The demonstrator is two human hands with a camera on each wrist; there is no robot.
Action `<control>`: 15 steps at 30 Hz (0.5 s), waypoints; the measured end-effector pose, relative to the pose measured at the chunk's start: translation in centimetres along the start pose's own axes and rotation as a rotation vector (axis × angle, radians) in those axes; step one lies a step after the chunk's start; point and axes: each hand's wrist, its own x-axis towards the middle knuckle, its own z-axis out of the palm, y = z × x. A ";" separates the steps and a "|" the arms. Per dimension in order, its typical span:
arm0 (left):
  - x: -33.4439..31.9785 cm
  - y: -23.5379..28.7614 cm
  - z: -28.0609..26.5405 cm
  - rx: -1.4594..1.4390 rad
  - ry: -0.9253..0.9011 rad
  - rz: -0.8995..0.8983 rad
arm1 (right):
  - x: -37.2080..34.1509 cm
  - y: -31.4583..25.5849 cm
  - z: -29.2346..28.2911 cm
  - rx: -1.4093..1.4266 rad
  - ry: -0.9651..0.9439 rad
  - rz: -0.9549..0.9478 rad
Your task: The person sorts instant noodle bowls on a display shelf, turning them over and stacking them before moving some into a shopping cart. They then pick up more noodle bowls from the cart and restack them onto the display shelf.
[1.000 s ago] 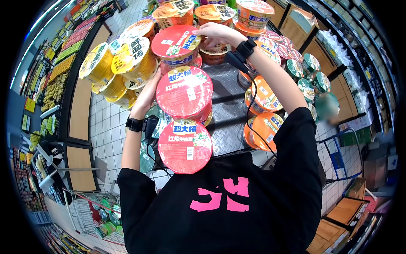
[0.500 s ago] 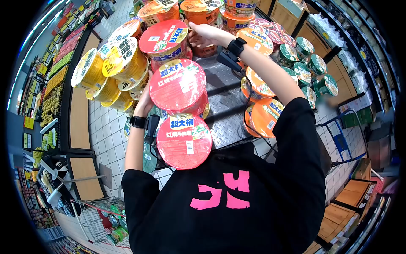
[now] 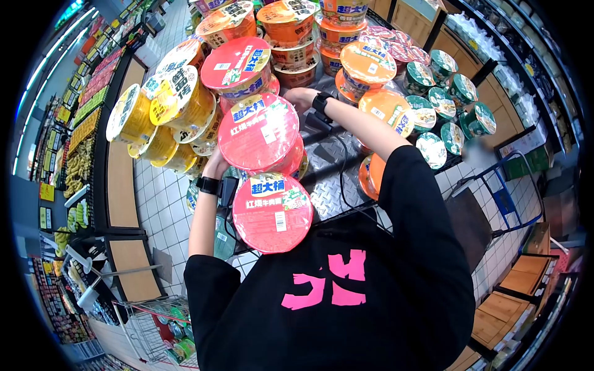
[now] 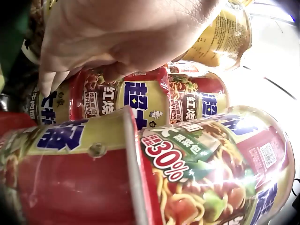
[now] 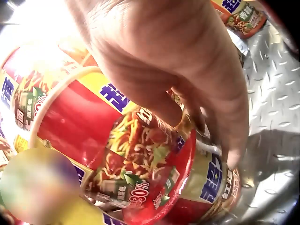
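Three red tub lids (image 3: 258, 137), right hand (image 3: 301, 99) moved from farthest to middle, left hand (image 3: 216, 164) opposite, can't tell either grip

A bare strip of studded metal counter (image 3: 322, 185) runs between red noodle tubs (image 3: 258, 131) stacked along its left and orange tubs (image 3: 388, 112) on its right, with green tubs (image 3: 423, 115) farther right and orange stacks (image 3: 286, 34) across the far end.

Three whole large red lids (image 3: 253, 137)
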 end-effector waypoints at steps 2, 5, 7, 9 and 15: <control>0.2 -0.1 -0.1 0.001 -0.001 -0.005 | 3.1 4.6 4.4 0.981 0.099 0.306; 0.4 -0.3 -0.4 0.002 0.000 -0.015 | 3.5 2.5 4.3 1.559 0.275 0.570; 0.5 -0.4 -0.4 0.003 0.002 -0.022 | 1.4 -0.8 3.3 1.461 0.308 0.512; 0.6 -0.4 -0.4 0.005 0.002 -0.028 | 0.4 -2.0 2.5 1.362 0.340 0.456; 1.6 -0.5 -0.1 0.015 -0.006 -0.043 | -4.2 -3.2 0.6 1.463 0.291 0.586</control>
